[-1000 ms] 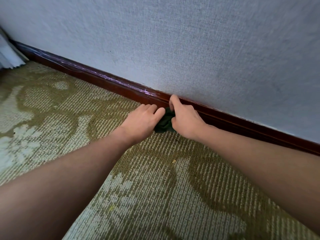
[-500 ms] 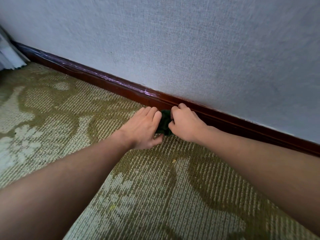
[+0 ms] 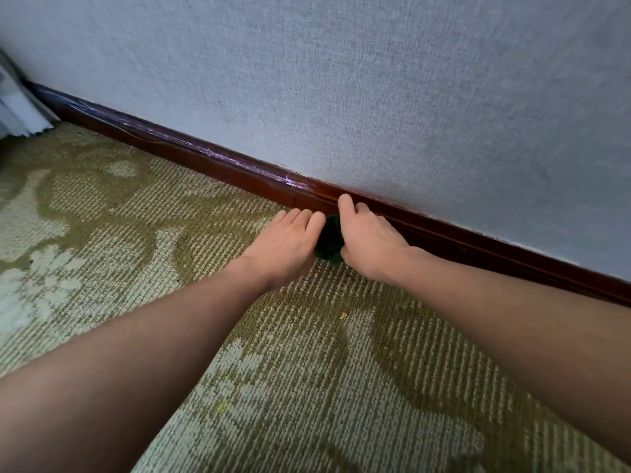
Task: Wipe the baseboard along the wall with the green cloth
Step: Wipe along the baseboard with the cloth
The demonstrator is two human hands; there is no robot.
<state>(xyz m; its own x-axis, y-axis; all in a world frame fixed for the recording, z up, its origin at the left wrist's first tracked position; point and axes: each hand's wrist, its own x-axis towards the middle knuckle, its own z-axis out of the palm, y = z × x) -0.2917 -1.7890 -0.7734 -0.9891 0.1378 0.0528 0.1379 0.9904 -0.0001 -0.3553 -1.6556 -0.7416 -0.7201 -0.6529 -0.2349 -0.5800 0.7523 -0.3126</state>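
Observation:
A dark red-brown baseboard [image 3: 211,162] runs diagonally along the foot of the pale textured wall, with pale scuffs on its left stretch. A bunched dark green cloth [image 3: 329,240] lies against it on the carpet, mostly hidden between my hands. My left hand [image 3: 285,247] grips the cloth's left side with its fingers curled toward the baseboard. My right hand [image 3: 367,238] grips the right side, its fingertips up on the baseboard's top edge.
A patterned olive and cream carpet [image 3: 136,233] covers the floor. A white pleated curtain hem [image 3: 20,110] hangs at the far left corner. A small crumb [image 3: 343,315] lies on the carpet near my right forearm.
Both hands stay on the cloth at the same spot. My right fingers dropped to the carpet half a second ago and have now risen back onto the baseboard's top.

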